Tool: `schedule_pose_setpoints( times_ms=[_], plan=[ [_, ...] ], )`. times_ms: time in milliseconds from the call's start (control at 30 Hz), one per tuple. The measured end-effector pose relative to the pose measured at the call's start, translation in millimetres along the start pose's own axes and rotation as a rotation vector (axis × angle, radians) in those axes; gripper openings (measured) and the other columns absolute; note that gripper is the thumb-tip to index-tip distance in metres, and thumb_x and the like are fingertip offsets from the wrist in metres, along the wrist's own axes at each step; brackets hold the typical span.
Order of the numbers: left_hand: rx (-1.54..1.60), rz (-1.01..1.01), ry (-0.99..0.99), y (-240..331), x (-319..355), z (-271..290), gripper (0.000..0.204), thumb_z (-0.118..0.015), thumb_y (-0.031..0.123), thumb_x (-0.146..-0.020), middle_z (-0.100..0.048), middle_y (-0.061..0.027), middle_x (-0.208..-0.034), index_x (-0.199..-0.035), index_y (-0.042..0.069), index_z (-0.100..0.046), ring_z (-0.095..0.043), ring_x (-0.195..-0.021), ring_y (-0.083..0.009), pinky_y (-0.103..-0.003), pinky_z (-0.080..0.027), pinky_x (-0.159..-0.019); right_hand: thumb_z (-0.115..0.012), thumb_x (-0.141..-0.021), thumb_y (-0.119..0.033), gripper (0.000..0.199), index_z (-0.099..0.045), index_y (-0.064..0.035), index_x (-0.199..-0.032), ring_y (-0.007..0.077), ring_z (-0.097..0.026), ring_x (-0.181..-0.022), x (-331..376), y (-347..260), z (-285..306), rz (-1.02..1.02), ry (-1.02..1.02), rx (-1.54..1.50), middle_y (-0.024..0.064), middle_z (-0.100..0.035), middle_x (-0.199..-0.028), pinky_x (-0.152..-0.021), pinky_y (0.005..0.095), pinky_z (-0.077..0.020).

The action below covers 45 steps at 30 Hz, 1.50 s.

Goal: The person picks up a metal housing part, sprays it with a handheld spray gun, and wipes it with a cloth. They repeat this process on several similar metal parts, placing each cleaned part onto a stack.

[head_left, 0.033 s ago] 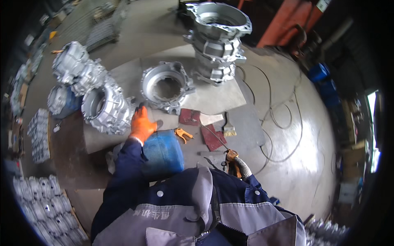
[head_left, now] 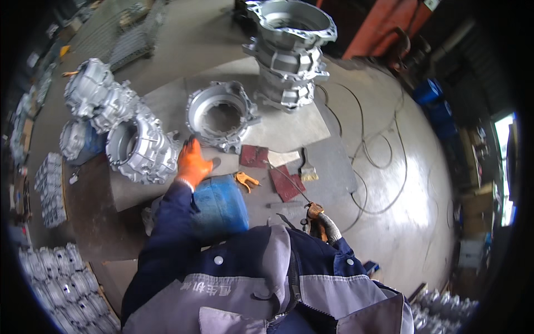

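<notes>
My left hand [head_left: 193, 162], in an orange glove, reaches forward with fingers stretched and thumb apart. Its fingertips are at the near left edge of a round silver metal casting [head_left: 241, 119] with a wide central hole; whether they touch it I cannot tell. Close to my body, my right hand [head_left: 318, 221], in a stained glove with a pale cuff, is closed around a tool with a long thin rod [head_left: 289, 180]. The rod points forward and left over dark red sheets [head_left: 286, 186]. The tool's grip is mostly hidden by the fingers.
A tall stack of castings [head_left: 292, 67] stands at the far right of the work surface, more castings [head_left: 142, 147] at left. Nearby are a blue drum [head_left: 219, 206], an orange clamp-like tool [head_left: 246, 181] and a brush [head_left: 307, 167]. A dark hose [head_left: 364, 133] loops across the right.
The view has shifted slightly, so the castings sit a little further left. My left fingertips are slightly nearer the round casting. My right hand keeps its place and its hold on the tool.
</notes>
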<state>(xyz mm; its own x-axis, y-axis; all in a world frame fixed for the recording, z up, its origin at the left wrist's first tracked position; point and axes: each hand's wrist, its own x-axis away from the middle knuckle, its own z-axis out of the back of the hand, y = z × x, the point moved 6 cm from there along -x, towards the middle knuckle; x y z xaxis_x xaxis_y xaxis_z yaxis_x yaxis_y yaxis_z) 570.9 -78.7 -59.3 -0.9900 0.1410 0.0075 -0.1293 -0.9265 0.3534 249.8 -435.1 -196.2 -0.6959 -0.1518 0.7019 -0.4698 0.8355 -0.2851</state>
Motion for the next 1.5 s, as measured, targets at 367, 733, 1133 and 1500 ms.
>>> schedule_pose_setpoints(
  times_ms=[367,733,1133,1500],
  plan=[
    [-0.040,-0.111,-0.378,-10.5,-146.6,-163.8,0.078,-0.070,0.033,-0.065,-0.056,-0.0177,-0.121,-0.133,0.009,-0.039,-0.050,-0.116,-0.0327,-0.038,-0.039,-0.099,-0.062,-0.085,-0.032,0.053,-0.040,-0.0085,-0.128,0.0310,-0.058,-0.094,135.7,98.6,-32.0,0.324,0.311,-0.459,0.0152,-0.057,-0.109,-0.087,0.0459,-0.0476],
    [-0.338,-0.056,-0.582,-19.5,-159.2,-227.8,0.038,-0.063,0.034,-0.077,-0.060,-0.0168,-0.115,-0.107,0.011,-0.062,-0.057,-0.109,-0.0353,-0.043,-0.047,-0.089,-0.059,-0.088,-0.029,0.039,-0.054,-0.0010,-0.116,0.0271,-0.064,-0.089,144.2,125.7,-27.9,0.399,0.425,-0.374,0.0143,-0.064,-0.102,-0.083,0.0388,-0.0515],
    [-0.091,-0.366,-0.412,6.4,-105.0,-13.8,0.043,-0.075,0.033,-0.058,-0.065,-0.0219,-0.083,-0.085,0.000,-0.066,-0.062,-0.082,-0.0361,-0.041,-0.048,-0.074,-0.058,-0.089,-0.024,0.035,-0.055,-0.0016,-0.115,0.0205,-0.064,-0.088,99.8,50.4,-23.6,0.394,0.372,-0.178,0.0106,-0.064,-0.103,-0.083,0.0318,-0.0510],
    [-0.043,-0.041,-0.270,-42.2,245.4,-69.2,0.020,-0.070,0.027,-0.063,-0.060,-0.0149,-0.068,-0.071,0.010,-0.063,-0.059,-0.069,-0.0373,-0.047,-0.046,-0.061,-0.061,-0.083,-0.025,0.042,-0.055,0.0005,-0.115,0.0275,-0.063,-0.090,17.5,-60.4,-52.4,-0.221,-0.139,0.052,0.0153,-0.064,-0.103,-0.085,0.0404,-0.0504]
  ],
)
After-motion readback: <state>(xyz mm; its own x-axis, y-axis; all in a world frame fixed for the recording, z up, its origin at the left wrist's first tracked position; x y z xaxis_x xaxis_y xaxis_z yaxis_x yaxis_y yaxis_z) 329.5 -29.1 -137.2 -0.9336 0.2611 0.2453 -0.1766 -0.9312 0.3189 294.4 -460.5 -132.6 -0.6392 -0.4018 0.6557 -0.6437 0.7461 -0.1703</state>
